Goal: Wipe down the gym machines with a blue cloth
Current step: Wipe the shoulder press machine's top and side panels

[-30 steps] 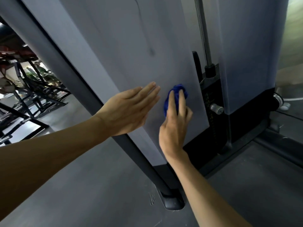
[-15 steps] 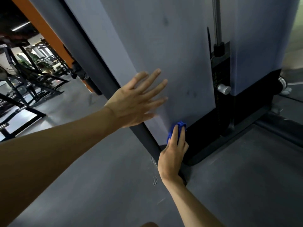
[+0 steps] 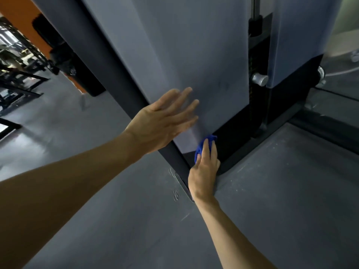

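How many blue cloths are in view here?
1. The blue cloth is bunched under the right hand, against the bottom corner of the grey panel. Others may be out of view.

A grey floor [image 3: 116,220] fills most of the view, spreading out below and to the right of an orange wall [image 3: 23,20] at the upper left. Just below the orange wall stand dark racks [image 3: 17,74], blurred. Well to the right of the orange wall and lower, a small embossed mark [image 3: 176,195] sits in the floor. Farther right of it, pale scuffs [image 3: 272,152] fleck the floor.
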`<state>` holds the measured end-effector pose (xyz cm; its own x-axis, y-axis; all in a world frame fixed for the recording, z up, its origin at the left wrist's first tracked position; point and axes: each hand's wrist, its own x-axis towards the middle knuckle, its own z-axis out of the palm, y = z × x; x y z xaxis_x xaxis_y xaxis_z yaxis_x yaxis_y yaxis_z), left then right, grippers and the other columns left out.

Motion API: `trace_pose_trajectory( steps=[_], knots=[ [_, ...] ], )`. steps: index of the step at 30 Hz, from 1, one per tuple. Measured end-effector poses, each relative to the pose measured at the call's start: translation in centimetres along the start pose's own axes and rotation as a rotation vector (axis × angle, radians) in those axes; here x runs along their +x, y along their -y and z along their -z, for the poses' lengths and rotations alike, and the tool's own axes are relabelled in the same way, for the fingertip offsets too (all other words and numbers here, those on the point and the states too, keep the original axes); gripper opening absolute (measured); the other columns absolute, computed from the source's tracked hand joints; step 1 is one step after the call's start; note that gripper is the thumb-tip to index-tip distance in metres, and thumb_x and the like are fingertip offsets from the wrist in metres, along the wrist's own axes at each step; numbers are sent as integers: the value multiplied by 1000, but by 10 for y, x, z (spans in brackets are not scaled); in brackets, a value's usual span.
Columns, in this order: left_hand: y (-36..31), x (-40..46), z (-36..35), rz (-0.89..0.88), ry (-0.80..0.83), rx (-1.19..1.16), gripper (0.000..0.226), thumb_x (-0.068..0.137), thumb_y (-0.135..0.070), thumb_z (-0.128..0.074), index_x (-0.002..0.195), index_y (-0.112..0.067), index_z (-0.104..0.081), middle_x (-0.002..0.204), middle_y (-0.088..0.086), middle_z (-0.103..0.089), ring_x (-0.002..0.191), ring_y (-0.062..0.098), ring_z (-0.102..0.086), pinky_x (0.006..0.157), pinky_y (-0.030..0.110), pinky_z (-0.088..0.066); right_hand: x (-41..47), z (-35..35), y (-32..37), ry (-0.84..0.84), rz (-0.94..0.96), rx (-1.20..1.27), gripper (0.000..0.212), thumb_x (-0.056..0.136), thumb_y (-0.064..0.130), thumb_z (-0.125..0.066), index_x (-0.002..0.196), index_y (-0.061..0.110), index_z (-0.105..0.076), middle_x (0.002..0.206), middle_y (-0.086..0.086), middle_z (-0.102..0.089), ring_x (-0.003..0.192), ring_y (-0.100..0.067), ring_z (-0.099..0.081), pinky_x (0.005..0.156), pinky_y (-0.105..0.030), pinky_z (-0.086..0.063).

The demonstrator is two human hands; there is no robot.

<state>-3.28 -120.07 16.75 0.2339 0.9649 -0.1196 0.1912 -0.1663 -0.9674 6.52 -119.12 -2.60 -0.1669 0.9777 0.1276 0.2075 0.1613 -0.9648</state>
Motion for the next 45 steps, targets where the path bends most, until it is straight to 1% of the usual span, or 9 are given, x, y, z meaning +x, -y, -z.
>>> trace_pose_trajectory(
  steps=[6,11,15,20,25,30,36,42,45],
  knots=[
    [-4,4,0,23,-4,49,63,108,-47,-16,167,-28,-5,175,5,-10,159,39,-12,123,55,-1,5,-7,15,-97,253,62,83,85,-21,-52,158,16,-38,168,-4,-24,127,-30,-43,107,-41,-45],
    [-6,17,12,-23,37,80,65,107,-49,-29,167,-27,-13,172,4,-17,151,36,-26,115,45,-22,-3,-17,-41,-61,-6,87,79,87,-21,-52,156,18,-41,166,-7,-30,120,-28,-44,97,-48,-53],
    [-11,35,16,-135,21,140,61,108,-27,0,165,-23,-20,172,6,-18,147,34,-28,102,35,-31,2,-21,-18,-67,-233,200,70,96,-16,-42,157,18,-39,169,-1,-22,132,-27,-36,110,-43,-46],
    [-29,60,17,-212,65,97,62,106,-26,-22,166,-15,-11,173,14,-9,156,36,-23,103,32,-38,11,-29,25,-240,-77,284,68,90,-15,-54,150,16,-51,166,-1,-31,133,-26,-40,107,-38,-47],
    [-22,78,20,-285,111,72,64,105,-32,-12,166,-14,-3,173,19,1,160,40,-1,122,42,-22,4,-42,-29,-202,-98,238,68,93,-11,-54,153,21,-47,167,2,-29,127,-29,-44,101,-49,-50],
    [-12,94,26,-261,146,-22,65,107,-42,-14,166,-18,-4,173,17,5,160,38,8,131,48,-1,15,-36,-56,-122,-519,167,61,100,-6,-46,157,14,-38,168,-10,-25,122,-42,-46,108,-48,-38],
    [-10,94,23,-239,139,-99,68,106,-47,-31,165,-16,-18,173,18,-8,160,41,-2,129,53,-6,28,-28,-18,-182,4,169,71,91,-10,-58,155,16,-43,168,-4,-27,125,-31,-44,112,-40,-38],
    [-14,96,22,-241,115,-80,69,105,-47,-34,166,-17,-20,173,18,-8,160,41,-2,129,54,-8,37,-38,-78,-207,-405,94,47,101,9,-41,147,0,-50,159,-23,-39,129,-46,-52,103,-53,-43],
    [-13,96,23,-241,115,-81,70,104,-49,-35,166,-18,-21,173,17,-8,160,41,-2,129,54,-9,52,-32,-26,-211,-193,1,49,105,15,-25,131,0,-64,160,-19,-39,153,-36,-27,113,-53,-31]
  ],
)
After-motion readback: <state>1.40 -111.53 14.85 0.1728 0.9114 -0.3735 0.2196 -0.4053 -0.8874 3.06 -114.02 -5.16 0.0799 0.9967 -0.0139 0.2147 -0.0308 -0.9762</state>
